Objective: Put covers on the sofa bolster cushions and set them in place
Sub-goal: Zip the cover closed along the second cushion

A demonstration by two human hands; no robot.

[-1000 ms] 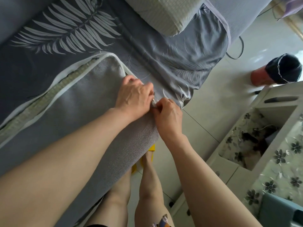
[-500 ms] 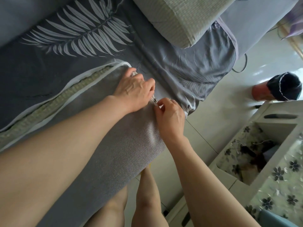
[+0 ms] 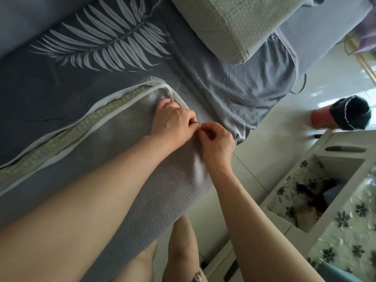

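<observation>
We see the sofa seat, draped in a dark grey sheet printed with a pale fern leaf, filling the frame from nine to twelve o'clock. On it lies the bolster cushion, running from eight o'clock toward the centre in a grey woven cover. The cover's white-edged zip opening gapes along the cushion's upper side, showing the green-beige woven inner. A second cushion, uncovered and the same green-beige, sits at one o'clock.

Our left hand rests on the cushion's end corner, fingers curled down and gripping the cover's edge. Immediately at its four o'clock, our right hand pinches thumb and forefinger together on the zip pull, a small metal piece between the two hands; the hands touch at the fingertips.

At four o'clock stands a white cabinet with a flower-patterned top. At three o'clock a pink bin with a dark liner stands on the pale tiled floor. No writing or label is legible.
</observation>
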